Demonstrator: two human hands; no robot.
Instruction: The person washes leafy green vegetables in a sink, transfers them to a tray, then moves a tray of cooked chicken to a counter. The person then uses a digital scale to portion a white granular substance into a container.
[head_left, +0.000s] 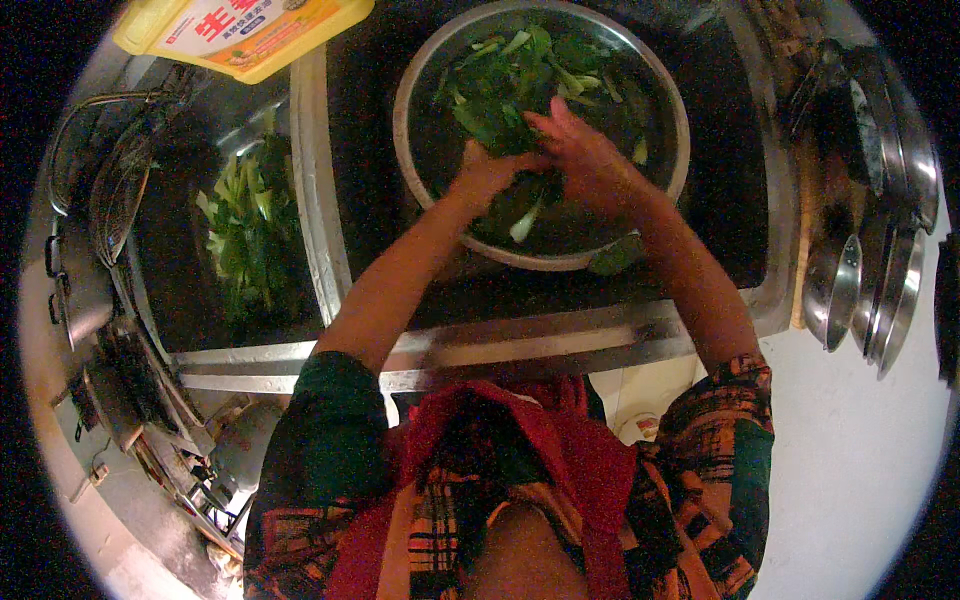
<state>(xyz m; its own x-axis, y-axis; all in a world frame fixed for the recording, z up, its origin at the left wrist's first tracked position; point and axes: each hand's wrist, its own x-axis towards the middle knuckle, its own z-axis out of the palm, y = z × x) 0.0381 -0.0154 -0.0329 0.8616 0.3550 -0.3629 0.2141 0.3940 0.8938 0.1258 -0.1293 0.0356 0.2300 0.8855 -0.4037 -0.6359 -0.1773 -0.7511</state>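
Note:
A round metal basin (677, 176) stands in the sink in front of me, with loose leafy greens (517, 64) gathered mostly at its far side. Both my hands are over the basin, close together. My left hand (491, 174) is closed around a bunch of dark green leaves (491, 124). Beside it, my right hand (596, 161) has its fingers partly spread against the same bunch; its grip is unclear. Below the hands a pale-stemmed leaf (526, 223) shows inside the basin. One leaf (616, 253) lies at the basin's near rim.
A metal divider (311, 172) separates the left sink compartment, where more greens (251, 217) lie. A yellow jug (255, 37) with printing stands at the far left. Wire strainers (124, 195) are at the left; several metal bowls and lids (900, 300) line the right.

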